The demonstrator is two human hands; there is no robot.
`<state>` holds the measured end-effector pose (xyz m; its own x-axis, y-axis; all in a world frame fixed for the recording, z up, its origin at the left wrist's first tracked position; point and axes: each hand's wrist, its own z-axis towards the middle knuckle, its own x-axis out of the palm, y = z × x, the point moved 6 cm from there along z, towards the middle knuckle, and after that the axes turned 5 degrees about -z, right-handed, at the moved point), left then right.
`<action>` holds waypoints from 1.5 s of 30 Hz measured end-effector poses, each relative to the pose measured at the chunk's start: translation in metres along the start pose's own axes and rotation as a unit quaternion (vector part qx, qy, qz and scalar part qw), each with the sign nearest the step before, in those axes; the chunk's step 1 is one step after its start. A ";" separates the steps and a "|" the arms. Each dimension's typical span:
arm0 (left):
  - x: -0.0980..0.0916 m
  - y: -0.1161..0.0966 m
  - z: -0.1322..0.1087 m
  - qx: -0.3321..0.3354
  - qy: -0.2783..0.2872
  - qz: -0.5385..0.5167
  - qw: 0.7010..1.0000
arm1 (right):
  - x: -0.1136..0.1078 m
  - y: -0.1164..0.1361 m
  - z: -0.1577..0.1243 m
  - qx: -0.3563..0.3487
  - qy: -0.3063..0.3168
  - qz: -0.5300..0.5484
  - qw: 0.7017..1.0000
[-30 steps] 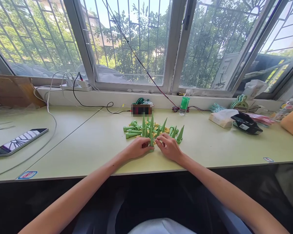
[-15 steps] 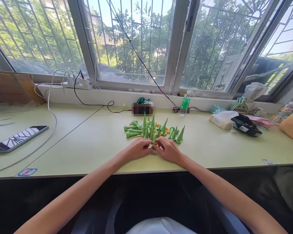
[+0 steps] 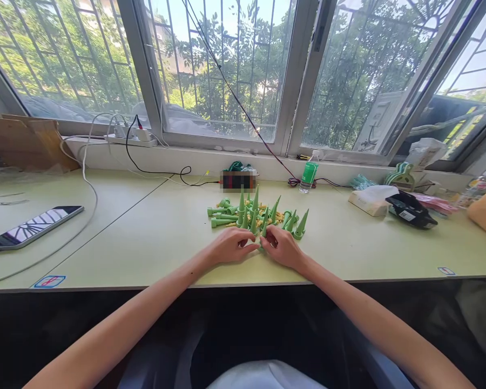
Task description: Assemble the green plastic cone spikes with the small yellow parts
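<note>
My right hand [image 3: 282,246] pinches a green plastic spike [image 3: 264,228], which stands point up near the front of a pile. Just to its left, my left hand [image 3: 234,244] rests by the table top with thumb and fingertips apart and nothing visible between them. Behind both hands several more green spikes [image 3: 242,208] stand upright, and others [image 3: 225,222] lie on their sides at the left of the pile. Small yellow pieces [image 3: 261,207] are scattered among them. Fingers cover the lower part of the held spike.
On the pale table [image 3: 146,232], a phone [image 3: 32,227] with a white cable lies left. A blurred dark box [image 3: 237,181] and a water bottle [image 3: 309,173] stand behind the pile. A tissue pack [image 3: 370,201] and a black packet [image 3: 412,210] lie right. The table's front edge is near my forearms.
The spike that was between both hands has moved slightly right with my right hand. My left fingertips have come away from it. The view has shifted a little.
</note>
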<state>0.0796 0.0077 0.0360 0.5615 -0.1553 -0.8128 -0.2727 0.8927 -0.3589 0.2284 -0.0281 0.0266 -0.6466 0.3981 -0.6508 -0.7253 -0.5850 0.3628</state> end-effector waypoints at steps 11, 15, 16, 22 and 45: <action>0.004 -0.004 -0.001 0.012 0.017 0.017 1.000 | -0.057 0.004 0.022 0.072 -0.117 0.006 0.990; 0.001 -0.005 -0.001 0.015 0.010 0.000 1.000 | -0.085 0.009 0.051 0.087 -0.144 0.018 0.986; 0.001 -0.005 -0.001 0.014 0.009 -0.001 1.000 | -0.089 0.010 0.057 0.087 -0.143 0.017 0.986; 0.003 -0.004 -0.001 0.010 0.016 0.017 1.000 | -0.081 0.014 0.074 0.075 -0.113 0.020 0.991; 0.003 -0.005 0.000 0.005 0.015 0.039 0.999 | -0.057 -0.008 0.083 0.073 -0.073 -0.042 0.994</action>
<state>0.0827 0.0029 0.0353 0.5158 -0.0973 -0.8512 -0.3065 0.9068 -0.2894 0.2511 0.0125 0.1167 -0.6022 0.5455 -0.5828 -0.7977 -0.4407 0.4117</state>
